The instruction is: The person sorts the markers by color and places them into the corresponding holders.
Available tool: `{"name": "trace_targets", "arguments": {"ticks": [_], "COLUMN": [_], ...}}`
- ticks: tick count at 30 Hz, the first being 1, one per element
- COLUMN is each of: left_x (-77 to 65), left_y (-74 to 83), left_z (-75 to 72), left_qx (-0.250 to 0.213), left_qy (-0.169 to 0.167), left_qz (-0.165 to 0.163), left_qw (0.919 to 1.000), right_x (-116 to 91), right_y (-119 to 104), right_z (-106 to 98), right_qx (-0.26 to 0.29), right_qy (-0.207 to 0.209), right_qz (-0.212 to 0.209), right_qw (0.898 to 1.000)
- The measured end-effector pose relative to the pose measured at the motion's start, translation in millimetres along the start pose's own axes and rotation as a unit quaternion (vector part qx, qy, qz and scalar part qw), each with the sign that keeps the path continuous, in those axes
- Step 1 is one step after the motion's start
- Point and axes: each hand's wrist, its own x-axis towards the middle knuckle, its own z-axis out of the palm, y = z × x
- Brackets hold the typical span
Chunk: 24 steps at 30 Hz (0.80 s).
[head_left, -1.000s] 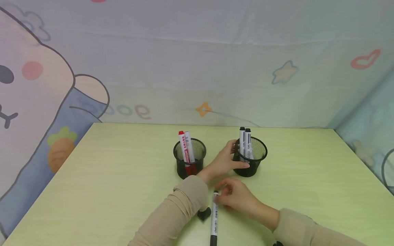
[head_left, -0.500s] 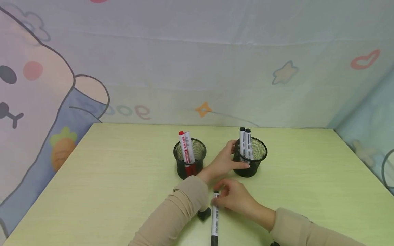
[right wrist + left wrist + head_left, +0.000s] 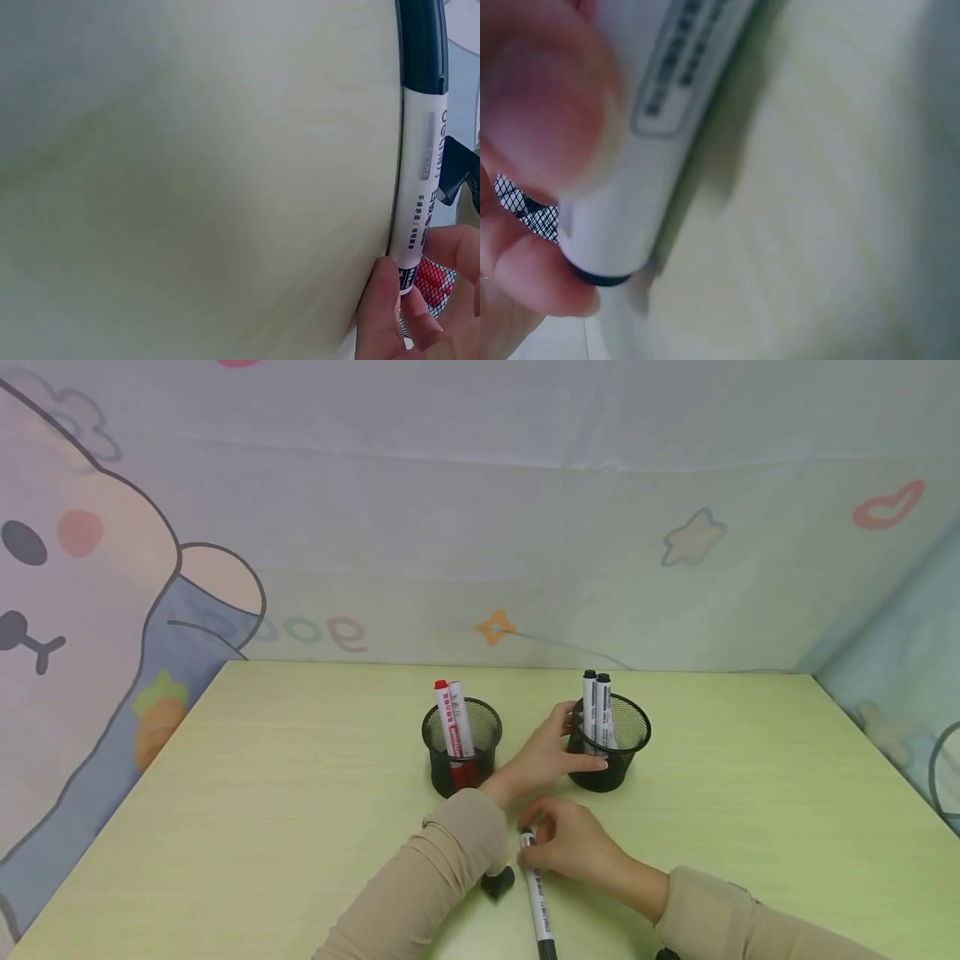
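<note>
In the head view, my left hand (image 3: 547, 753) holds the right black mesh pen cup (image 3: 611, 770), thumb along its near side and fingers at its far left. Two black-capped whiteboard markers (image 3: 596, 710) stand in that cup. Below, my right hand (image 3: 573, 843) pinches the far end of another whiteboard marker (image 3: 538, 897), white with black ends, which lies along the table towards me. Up close in the right wrist view, finger and thumb hold this marker (image 3: 416, 180) by its end. In the left wrist view, blurred fingers (image 3: 547, 112) touch a white marker barrel (image 3: 641, 172).
The left mesh pen cup (image 3: 462, 772) holds a red-capped marker (image 3: 447, 718) and another white one. A small black device (image 3: 498, 882) sits at the left wrist, beside the marker. Behind the pale table (image 3: 300, 827) hangs a printed cloth (image 3: 450, 527).
My right hand has closed on the marker's far end. The marker's near end has swung to the right. My left hand and the cups stay still.
</note>
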Motion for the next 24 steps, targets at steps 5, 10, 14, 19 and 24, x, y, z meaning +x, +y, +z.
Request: {"name": "trace_targets", "arguments": {"ticks": [5,10,14,19,24], "left_x": [0.3,0.0,0.0,0.6,0.4], "left_y": [-0.3,0.1,0.6,-0.3,0.9], "left_z": [0.0,-0.2,-0.2,0.2,0.4], "left_qx": [0.0,-0.003,0.002,0.007,0.007], "left_qy": [-0.003,-0.003,-0.004,0.001,0.005], "left_qz": [0.002,0.003,0.003,0.0,0.001], "left_qw": [1.0,1.0,1.0,1.0,1.0], "right_x": [0,-1,-1,-1,-1], "right_y": [-1,-2,-2,-2,-4], "right_z": [-3,-6,-7,-9,-13], "right_qx": [-0.012,-0.033,-0.049,-0.042,0.003], "right_qy": [-0.011,-0.019,-0.022,-0.031,-0.038], "right_qz": [-0.007,-0.017,-0.025,-0.024,0.002], "right_qw": [1.0,0.999,0.998,0.998,0.999]}}
